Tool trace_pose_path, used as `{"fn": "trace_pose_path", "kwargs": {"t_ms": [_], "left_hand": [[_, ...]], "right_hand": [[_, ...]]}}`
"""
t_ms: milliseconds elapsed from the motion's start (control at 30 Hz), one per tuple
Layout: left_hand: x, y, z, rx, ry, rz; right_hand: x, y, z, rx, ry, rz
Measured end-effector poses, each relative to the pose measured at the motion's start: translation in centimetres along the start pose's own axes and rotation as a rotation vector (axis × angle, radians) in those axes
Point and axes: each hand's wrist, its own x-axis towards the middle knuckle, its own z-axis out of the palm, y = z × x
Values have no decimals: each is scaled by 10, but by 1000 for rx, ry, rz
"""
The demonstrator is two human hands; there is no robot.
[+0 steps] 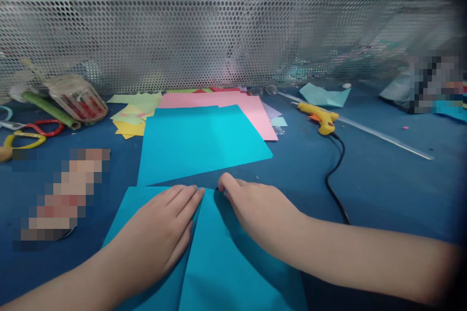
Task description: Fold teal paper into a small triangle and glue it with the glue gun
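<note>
A sheet of blue paper (207, 267) lies at the near side of the table, with a fold or edge line running up its middle. My left hand (160, 223) rests flat on its left part, fingers stretched out together, fingertips close to that line at the top. At the far edge of the paper, my right hand (255, 204) is closed, its fingers curled down around the edge; the thumb is mostly hidden. Just beyond both hands lie more blue sheets (200, 141), partly covering pink paper (262, 116).
A yellow glue gun (323, 117) with a black cord lies right, beside a clear glue stick (386, 136). Scissors (25, 138), a jar (78, 99) and a green roll (51, 109) are left. Yellow and green scraps (131, 114) lie behind. A perforated metal panel (219, 29) bounds the back.
</note>
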Motion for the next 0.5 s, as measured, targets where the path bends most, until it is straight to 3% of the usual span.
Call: {"fn": "trace_pose_path", "kwargs": {"t_ms": [500], "left_hand": [[2,4,-8,126,8,130]], "right_hand": [[2,2,2,-5,17,-17]]}}
